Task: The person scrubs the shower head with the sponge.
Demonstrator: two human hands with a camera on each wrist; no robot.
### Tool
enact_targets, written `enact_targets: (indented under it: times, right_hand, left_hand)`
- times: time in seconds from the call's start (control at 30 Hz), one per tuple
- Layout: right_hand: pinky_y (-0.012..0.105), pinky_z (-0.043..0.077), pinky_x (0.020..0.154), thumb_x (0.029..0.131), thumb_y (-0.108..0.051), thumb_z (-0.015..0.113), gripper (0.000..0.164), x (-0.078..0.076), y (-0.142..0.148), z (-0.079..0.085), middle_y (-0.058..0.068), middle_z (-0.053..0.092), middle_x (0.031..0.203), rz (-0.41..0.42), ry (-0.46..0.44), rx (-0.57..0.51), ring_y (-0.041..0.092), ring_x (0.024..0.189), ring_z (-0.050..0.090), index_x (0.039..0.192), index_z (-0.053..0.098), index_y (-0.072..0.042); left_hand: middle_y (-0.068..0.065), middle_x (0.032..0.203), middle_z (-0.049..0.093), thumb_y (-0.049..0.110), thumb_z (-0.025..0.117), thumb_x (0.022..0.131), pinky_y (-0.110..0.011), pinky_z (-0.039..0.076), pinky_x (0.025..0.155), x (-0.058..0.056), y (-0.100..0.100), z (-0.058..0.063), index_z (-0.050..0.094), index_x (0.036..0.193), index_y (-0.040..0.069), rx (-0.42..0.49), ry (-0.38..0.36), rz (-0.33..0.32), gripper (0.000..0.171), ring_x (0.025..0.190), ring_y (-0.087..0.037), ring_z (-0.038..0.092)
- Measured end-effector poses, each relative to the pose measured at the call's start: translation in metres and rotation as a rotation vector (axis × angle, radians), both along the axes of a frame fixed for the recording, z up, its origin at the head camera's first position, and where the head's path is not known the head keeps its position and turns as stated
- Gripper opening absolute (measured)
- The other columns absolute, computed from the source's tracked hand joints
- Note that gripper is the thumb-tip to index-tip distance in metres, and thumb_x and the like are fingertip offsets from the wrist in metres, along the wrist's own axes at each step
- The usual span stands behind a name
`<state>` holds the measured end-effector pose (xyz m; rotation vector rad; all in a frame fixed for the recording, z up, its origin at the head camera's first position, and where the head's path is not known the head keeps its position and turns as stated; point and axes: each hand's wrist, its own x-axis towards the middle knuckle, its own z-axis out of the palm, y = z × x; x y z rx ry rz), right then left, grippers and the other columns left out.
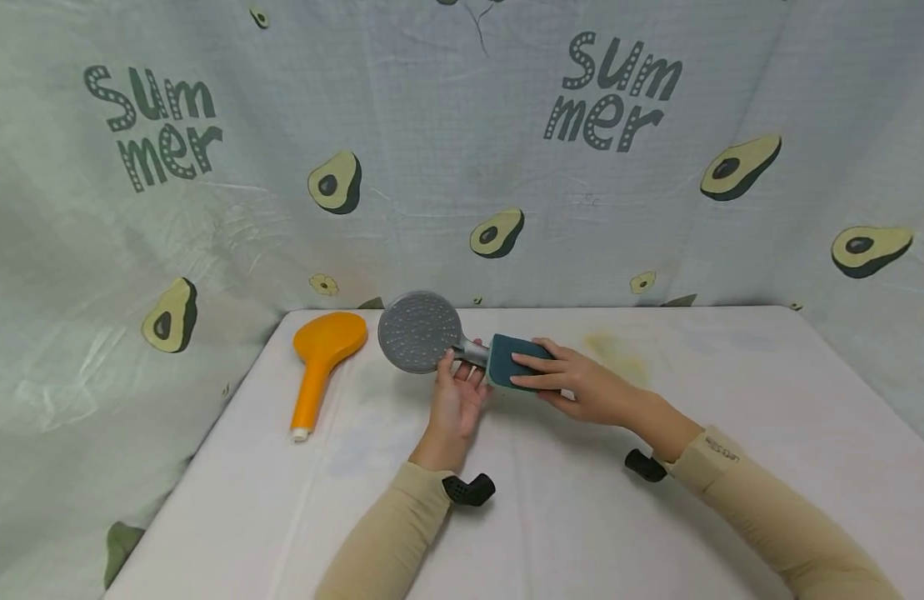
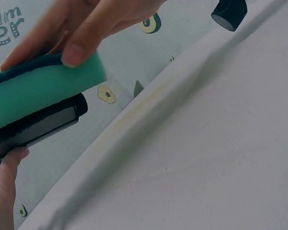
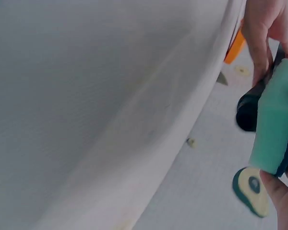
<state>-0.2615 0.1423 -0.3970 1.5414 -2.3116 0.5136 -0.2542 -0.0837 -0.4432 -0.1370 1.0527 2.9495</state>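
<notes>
A grey shower head (image 1: 420,332) with a round, nozzle-dotted face is held up over the table by my left hand (image 1: 457,406), whose fingers and thumb grip it near the neck. My right hand (image 1: 585,383) holds a sponge (image 1: 511,360), dark teal on top and light green below, against the shower head's handle. In the left wrist view the sponge's green side (image 2: 48,91) lies along the dark handle (image 2: 43,124). From the right wrist, the handle's round end (image 3: 247,115) shows beside the sponge, which is pinched between thumb and fingers.
An orange shower head (image 1: 319,367) with a white-tipped handle lies on the white table (image 1: 551,517) to the left. Behind the table hangs a pale curtain (image 1: 432,125) printed with avocados and lettering. A yellowish stain (image 1: 615,354) marks the cloth at the back right.
</notes>
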Motion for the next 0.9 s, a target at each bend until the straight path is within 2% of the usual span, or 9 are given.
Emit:
enact_targets:
  times: [0.1, 0.23, 0.47, 0.57, 0.67, 0.8, 0.9]
  right_hand:
    - [0.058, 0.046, 0.103, 0.087, 0.001, 0.077, 0.053, 0.003, 0.016, -0.004, 0.018, 0.054, 0.148, -0.031, -0.060, -0.032, 0.050, 0.139, 0.041, 0.138, 0.067, -0.013]
    - [0.056, 0.048, 0.100, 0.086, 0.003, 0.078, 0.056, 0.003, 0.029, -0.008, 0.019, 0.053, 0.148, -0.055, -0.103, -0.085, 0.047, 0.142, 0.039, 0.139, 0.066, -0.013]
    - [0.059, 0.045, 0.103, 0.088, 0.004, 0.076, 0.054, -0.001, 0.015, -0.005, 0.019, 0.053, 0.148, -0.036, -0.047, -0.081, 0.049, 0.141, 0.039, 0.139, 0.066, -0.012]
    - [0.061, 0.044, 0.104, 0.088, 0.004, 0.076, 0.052, -0.002, 0.002, -0.001, 0.019, 0.053, 0.148, -0.038, -0.055, -0.084, 0.051, 0.140, 0.039, 0.138, 0.066, -0.010]
    - [0.061, 0.042, 0.107, 0.090, 0.001, 0.076, 0.049, -0.003, -0.014, 0.004, 0.020, 0.053, 0.148, -0.030, -0.077, -0.095, 0.052, 0.140, 0.038, 0.137, 0.067, -0.007]
    - [0.058, 0.038, 0.111, 0.092, -0.002, 0.075, 0.045, -0.006, -0.031, 0.011, 0.018, 0.052, 0.149, -0.032, -0.068, -0.078, 0.052, 0.140, 0.038, 0.136, 0.067, -0.007]
    - [0.058, 0.038, 0.111, 0.092, -0.003, 0.075, 0.045, -0.005, -0.037, 0.013, 0.018, 0.053, 0.148, -0.034, -0.041, -0.048, 0.052, 0.140, 0.039, 0.136, 0.067, -0.008]
  left_hand:
    - [-0.015, 0.144, 0.053, 0.030, 0.031, 0.114, -0.049, 0.051, 0.100, -0.002, -0.001, 0.001, 0.028, 0.155, 0.013, 0.047, -0.006, 0.028, 0.045, 0.137, -0.034, 0.049]
    - [-0.015, 0.136, 0.056, 0.029, 0.033, 0.114, -0.064, 0.037, 0.105, -0.002, -0.002, 0.003, 0.032, 0.151, 0.013, 0.117, -0.014, 0.051, 0.041, 0.137, -0.038, 0.049]
    - [-0.013, 0.132, 0.059, 0.027, 0.032, 0.114, -0.066, 0.032, 0.107, 0.002, -0.002, 0.004, 0.029, 0.154, 0.011, 0.129, -0.007, 0.022, 0.043, 0.142, -0.041, 0.041]
    - [-0.010, 0.129, 0.062, 0.027, 0.030, 0.114, -0.063, 0.036, 0.107, 0.003, -0.002, 0.003, 0.028, 0.154, 0.011, 0.097, 0.005, -0.013, 0.043, 0.135, -0.036, 0.051]
    - [-0.007, 0.125, 0.065, 0.026, 0.031, 0.114, -0.059, 0.045, 0.103, 0.006, -0.003, 0.002, 0.034, 0.150, 0.010, 0.077, 0.025, -0.052, 0.039, 0.121, -0.026, 0.063]
    - [-0.006, 0.122, 0.068, 0.026, 0.031, 0.114, -0.051, 0.055, 0.093, 0.010, -0.004, 0.004, 0.039, 0.145, 0.007, 0.082, 0.065, -0.093, 0.037, 0.109, -0.020, 0.068]
    - [-0.006, 0.119, 0.069, 0.026, 0.031, 0.114, -0.045, 0.058, 0.086, 0.012, -0.005, 0.004, 0.039, 0.145, 0.005, 0.097, 0.070, -0.095, 0.038, 0.106, -0.019, 0.069]
